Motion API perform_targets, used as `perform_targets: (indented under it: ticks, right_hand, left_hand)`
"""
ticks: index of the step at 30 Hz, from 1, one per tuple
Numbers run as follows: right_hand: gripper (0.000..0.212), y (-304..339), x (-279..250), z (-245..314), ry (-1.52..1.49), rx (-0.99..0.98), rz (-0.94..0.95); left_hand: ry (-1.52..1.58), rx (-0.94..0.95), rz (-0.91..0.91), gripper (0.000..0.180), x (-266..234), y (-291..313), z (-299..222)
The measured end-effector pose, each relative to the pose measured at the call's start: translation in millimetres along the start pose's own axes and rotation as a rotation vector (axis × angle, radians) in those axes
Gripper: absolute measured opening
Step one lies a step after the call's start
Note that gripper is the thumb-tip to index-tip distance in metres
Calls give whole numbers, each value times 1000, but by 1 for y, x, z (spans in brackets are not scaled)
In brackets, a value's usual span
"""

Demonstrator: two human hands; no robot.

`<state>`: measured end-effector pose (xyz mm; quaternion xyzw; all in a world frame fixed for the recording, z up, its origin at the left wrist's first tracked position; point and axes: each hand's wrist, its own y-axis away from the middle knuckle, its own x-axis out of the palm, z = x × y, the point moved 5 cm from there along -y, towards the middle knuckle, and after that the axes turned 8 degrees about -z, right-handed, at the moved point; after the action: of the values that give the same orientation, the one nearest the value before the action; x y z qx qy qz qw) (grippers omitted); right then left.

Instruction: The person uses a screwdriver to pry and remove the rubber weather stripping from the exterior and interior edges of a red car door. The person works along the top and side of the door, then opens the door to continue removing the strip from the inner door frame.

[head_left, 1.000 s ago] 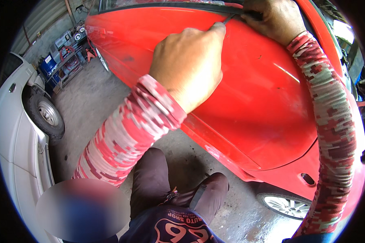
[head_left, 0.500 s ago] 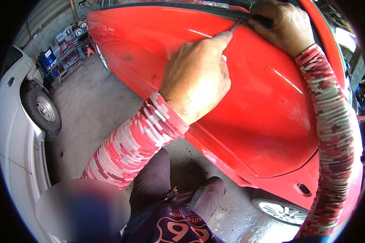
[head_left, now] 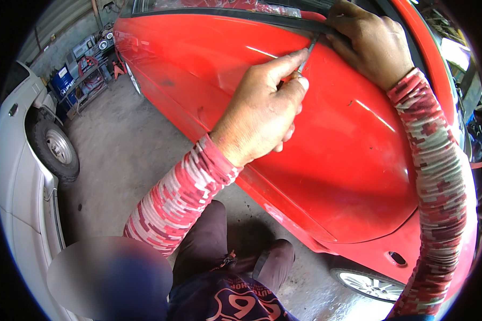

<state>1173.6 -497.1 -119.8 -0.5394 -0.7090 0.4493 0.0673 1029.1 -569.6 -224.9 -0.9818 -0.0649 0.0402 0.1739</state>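
Red car door (head_left: 326,160) is filling most of the view, its shiny panel curving from the upper left down to the lower right. White car (head_left: 21,176) is standing at the left edge, with one dark wheel (head_left: 56,150) showing, and grey concrete floor (head_left: 123,155) is lying between the two cars. Shelves with tools and a blue container (head_left: 64,85) are standing far at the upper left. Black window trim strip (head_left: 235,13) is running along the top edge of the door. The person's knees in dark trousers (head_left: 225,257) are showing at the bottom.

Both forearms are wearing red and grey patterned sleeves. The left hand (head_left: 262,115) is resting near the top of the door panel, its fingers closed together on a thin metal tool (head_left: 307,53), pinching it between thumb and forefinger. The tool is pointing up, and its tip is reaching the black strip just under the right hand. The right hand (head_left: 369,43) is lying on the strip at the upper right, fingers curled over it and pressing on it; whether they are really gripping it, I cannot tell.
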Motion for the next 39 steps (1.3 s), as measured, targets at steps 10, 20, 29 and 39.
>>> perform_targets:
  ticks: [10,20,29,39]
  right_hand:
    - [26,-1,-5,1,-82,-15,-95]
    - [26,-2,-10,10,-23,36,-105]
    - [28,3,23,-13,-94,2,-1]
    - [25,-2,16,-9,-99,-97,-27]
  left_hand:
    - [52,56,-12,52,1,-4,12]
    - [-9,181,-24,51,0,-9,12]
    - [-39,182,-28,51,0,-10,12]
    - [-8,244,-8,51,-1,-13,17]
